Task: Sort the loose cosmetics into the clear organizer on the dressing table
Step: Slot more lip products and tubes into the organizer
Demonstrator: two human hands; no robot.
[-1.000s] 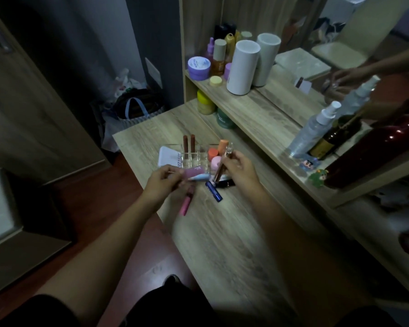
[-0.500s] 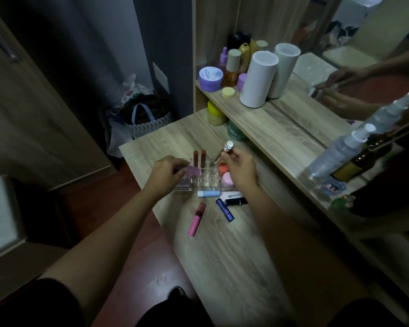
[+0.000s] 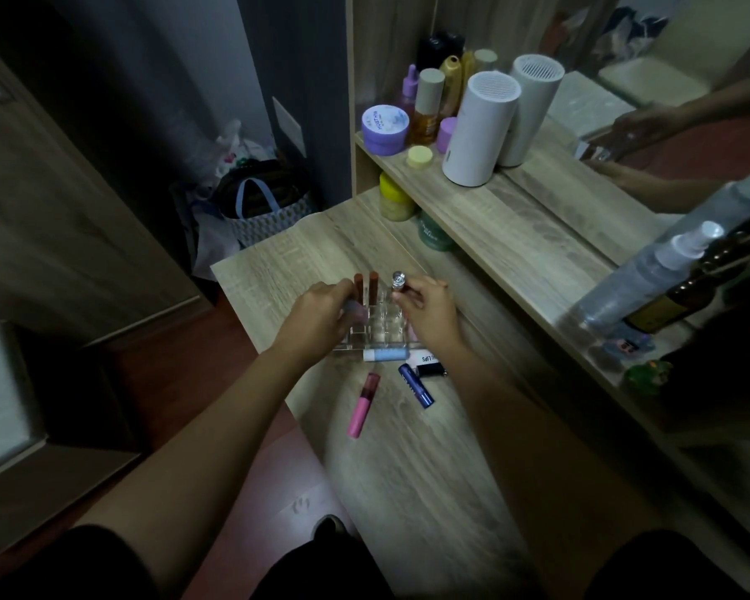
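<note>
Both hands now over organizer [image 3: 379, 329], silver-capped tube [image 3: 398, 282] upright.

Left hand [image 3: 317, 316] hides organizer [image 3: 379, 326] left compartments; held item blurred.

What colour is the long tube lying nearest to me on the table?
Pink, with a darker reddish cap end. The long tube shows best in the head view.
</note>
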